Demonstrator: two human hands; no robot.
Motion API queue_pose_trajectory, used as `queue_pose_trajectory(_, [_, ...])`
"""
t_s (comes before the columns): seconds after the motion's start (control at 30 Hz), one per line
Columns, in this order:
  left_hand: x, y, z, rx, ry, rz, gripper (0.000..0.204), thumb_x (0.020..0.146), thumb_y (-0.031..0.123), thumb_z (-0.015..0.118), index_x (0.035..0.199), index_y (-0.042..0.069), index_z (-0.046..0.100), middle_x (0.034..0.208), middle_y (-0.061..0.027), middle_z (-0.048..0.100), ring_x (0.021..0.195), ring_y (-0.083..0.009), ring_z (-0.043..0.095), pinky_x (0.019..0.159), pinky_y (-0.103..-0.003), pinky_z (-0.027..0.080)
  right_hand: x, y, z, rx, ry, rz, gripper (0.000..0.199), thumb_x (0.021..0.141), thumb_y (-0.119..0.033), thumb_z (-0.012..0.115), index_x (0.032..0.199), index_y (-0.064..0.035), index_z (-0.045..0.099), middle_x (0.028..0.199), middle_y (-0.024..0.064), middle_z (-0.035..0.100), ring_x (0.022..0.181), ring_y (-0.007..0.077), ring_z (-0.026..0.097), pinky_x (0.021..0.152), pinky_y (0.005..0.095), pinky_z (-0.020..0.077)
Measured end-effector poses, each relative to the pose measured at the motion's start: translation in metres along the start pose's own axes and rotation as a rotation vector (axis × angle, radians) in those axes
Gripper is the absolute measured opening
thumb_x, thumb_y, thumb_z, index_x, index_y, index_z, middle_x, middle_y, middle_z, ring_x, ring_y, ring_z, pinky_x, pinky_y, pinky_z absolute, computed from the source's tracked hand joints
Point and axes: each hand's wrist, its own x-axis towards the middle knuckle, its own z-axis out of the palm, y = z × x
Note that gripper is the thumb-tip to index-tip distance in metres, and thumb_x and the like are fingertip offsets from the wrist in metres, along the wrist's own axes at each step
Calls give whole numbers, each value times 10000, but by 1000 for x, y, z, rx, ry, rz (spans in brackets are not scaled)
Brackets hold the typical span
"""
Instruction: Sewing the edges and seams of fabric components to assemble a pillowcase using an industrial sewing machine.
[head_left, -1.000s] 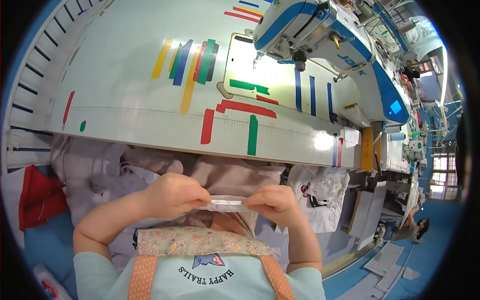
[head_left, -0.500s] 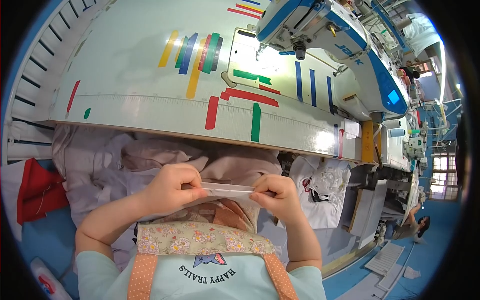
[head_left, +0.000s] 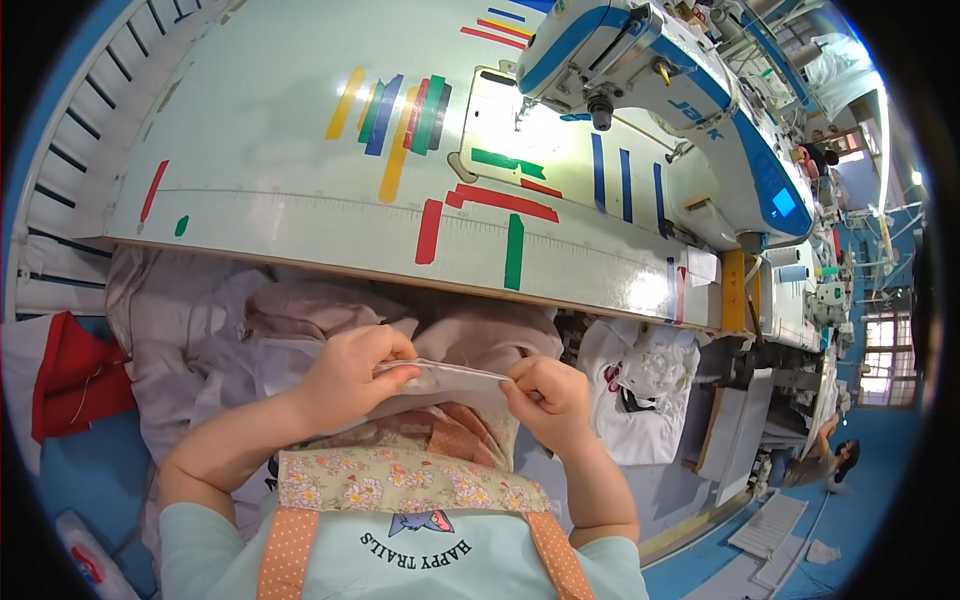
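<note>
A strip of white fabric is stretched between my two hands above my lap, just in front of the table edge. My left hand pinches one end of its upper edge between thumb and fingers. At the other end, my right hand grips the fabric with curled fingers, its thumb pressed on the edge. The fabric's lower part hangs over my floral apron. Behind my hands, pale cloth lies heaped under the table's front edge.
The white sewing table carries coloured tape strips and a ruler scale. A blue and white sewing machine stands at its right. White garments lie right of my hands; red cloth lies left. Another person is far right.
The stretched edge has turned, so its folded band now shows as a thin line slanting down to the right. My left hand has shifted slightly left, and my right hand slightly lower.
</note>
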Motion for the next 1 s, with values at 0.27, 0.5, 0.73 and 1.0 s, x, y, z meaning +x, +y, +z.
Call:
queue_pose_trajectory(0.27, [3,-17,-6,210,-3,339,121,708,142,742,749,74,651,662,-64,592,620,-266,576,556,-360,450,0,3,3,-113,-8,-164,251,687,53,701,669,-47,471,705,68,610,566,188,573,483,259,428])
queue_pose_trajectory(0.5, [0,-5,-25,122,-185,321,125,720,195,738,735,99,658,658,-64,608,598,-260,585,544,-360,456,-4,-5,-7,18,61,-159,231,687,29,726,714,-52,511,713,62,608,573,178,574,484,266,439])
queue_pose_trajectory(0.73, [-17,59,-43,-53,-628,-98,142,792,199,670,739,69,650,680,-82,620,600,-256,590,561,-340,463,-20,-46,-26,183,-263,-26,146,683,20,713,735,-71,611,730,42,627,654,191,609,590,290,482])
queue_pose_trajectory(1.0, [72,11,-25,537,-89,289,184,777,191,664,673,64,578,651,-115,588,602,-306,586,536,-393,461,59,10,-34,-201,-106,-89,226,675,25,642,851,-108,689,726,72,592,675,260,597,592,332,481])
